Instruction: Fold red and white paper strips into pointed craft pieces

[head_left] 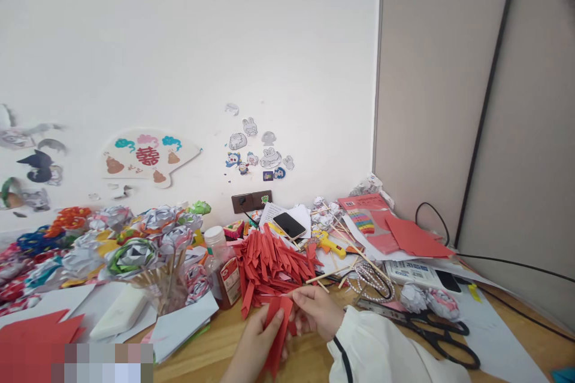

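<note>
Left: red sheets (33, 332) at the near edge, then a white case (119, 311), a cup of thin sticks (164, 290) and a capped bottle (222, 278), the last standing just left of the folded red pieces (269, 254).

Centre, near side: a red paper strip (277, 338) is held just above the wooden table (309, 365), on the near side of the folded pile. Its long axis is set near to far, with the far end leaning slightly right. The strip is crossed from the left by the left hand (263, 330): thumb laid flat on the upper face, fingers curled beneath, paper pinched between. Of the two, the left hand is the nearer to the strip's middle.

Just right of it: the right hand (321, 311) is brought in at the far end. Thumb and forefinger are drawn together at that edge, where the paper appears to be pinched; the exact contact is partly hidden. The strip's length runs nearward and left from those fingertips. The other right fingers are curled below, their grip unclear.

Farther right: bead strings (366, 281), then black-handled scissors (442, 335), both untouched.
</note>
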A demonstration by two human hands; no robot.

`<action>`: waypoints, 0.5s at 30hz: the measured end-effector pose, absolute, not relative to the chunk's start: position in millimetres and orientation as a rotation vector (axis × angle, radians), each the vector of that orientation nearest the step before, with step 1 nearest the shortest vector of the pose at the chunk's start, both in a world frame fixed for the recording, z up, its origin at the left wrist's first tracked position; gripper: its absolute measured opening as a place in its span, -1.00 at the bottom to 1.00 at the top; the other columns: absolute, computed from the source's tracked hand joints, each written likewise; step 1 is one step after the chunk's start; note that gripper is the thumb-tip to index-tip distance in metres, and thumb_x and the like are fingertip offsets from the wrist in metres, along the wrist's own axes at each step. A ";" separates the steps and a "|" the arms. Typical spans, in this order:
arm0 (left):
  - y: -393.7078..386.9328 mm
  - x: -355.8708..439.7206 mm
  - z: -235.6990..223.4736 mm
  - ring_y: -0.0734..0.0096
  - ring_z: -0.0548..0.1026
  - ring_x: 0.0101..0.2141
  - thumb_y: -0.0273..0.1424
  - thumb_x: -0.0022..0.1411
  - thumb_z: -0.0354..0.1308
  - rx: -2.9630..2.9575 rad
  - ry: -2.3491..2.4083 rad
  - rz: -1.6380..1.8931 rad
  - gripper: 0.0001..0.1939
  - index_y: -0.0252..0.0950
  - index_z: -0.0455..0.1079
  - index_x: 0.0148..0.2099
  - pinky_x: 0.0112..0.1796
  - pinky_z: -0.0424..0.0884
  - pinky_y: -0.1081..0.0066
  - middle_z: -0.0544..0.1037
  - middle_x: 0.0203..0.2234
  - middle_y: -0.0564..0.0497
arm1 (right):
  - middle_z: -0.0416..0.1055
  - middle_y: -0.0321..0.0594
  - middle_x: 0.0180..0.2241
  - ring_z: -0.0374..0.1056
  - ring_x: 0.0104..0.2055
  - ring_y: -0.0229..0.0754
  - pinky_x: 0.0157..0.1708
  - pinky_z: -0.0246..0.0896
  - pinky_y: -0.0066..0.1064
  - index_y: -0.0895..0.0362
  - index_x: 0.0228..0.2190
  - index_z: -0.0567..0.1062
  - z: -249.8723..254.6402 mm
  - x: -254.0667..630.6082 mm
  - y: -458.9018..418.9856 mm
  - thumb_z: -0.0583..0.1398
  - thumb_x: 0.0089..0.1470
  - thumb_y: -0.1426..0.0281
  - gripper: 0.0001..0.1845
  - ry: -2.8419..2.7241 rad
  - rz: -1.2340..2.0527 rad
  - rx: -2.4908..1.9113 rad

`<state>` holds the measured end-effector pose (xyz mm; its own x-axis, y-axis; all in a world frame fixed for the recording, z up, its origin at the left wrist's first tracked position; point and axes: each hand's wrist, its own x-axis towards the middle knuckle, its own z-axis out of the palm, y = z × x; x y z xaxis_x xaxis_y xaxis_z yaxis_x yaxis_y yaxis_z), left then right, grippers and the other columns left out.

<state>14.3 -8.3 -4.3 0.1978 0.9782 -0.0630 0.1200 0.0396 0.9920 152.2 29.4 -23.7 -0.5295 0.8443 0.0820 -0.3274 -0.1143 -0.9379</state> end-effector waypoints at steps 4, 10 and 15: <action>-7.8 14.7 -7.5 0.52 0.27 -0.78 -0.09 -0.04 -0.06 1.397 1.262 0.985 -0.63 -0.30 0.19 -0.33 -0.75 0.19 0.51 0.35 -0.70 0.13 | 0.30 -0.32 -0.64 0.18 -0.70 -0.42 -0.66 0.10 -0.54 0.24 -0.36 0.35 -20.1 150.5 26.1 0.20 -0.25 0.17 -0.56 -1.273 1.786 -0.634; -10.2 15.5 -0.8 0.49 0.28 -0.60 -0.19 -0.08 0.05 1.564 1.319 1.151 -0.74 -0.30 0.18 -0.53 -0.57 0.21 0.52 0.28 -0.65 0.15 | 0.27 -0.38 -0.70 0.16 -0.72 -0.41 -0.69 0.06 -0.56 0.24 -0.46 0.32 -18.4 149.3 25.3 0.20 -0.31 0.14 -0.57 -1.416 1.637 -0.811; -11.3 16.0 3.0 0.50 0.25 -0.59 -0.23 -0.10 0.08 1.577 1.285 1.114 -0.75 -0.30 0.17 -0.58 -0.54 0.18 0.53 0.25 -0.67 0.17 | 0.28 -0.36 -0.64 0.17 -0.66 -0.40 -0.62 0.11 -0.52 0.23 -0.54 0.33 -17.3 149.6 24.2 0.24 -0.39 0.16 -0.59 -1.456 1.477 -0.878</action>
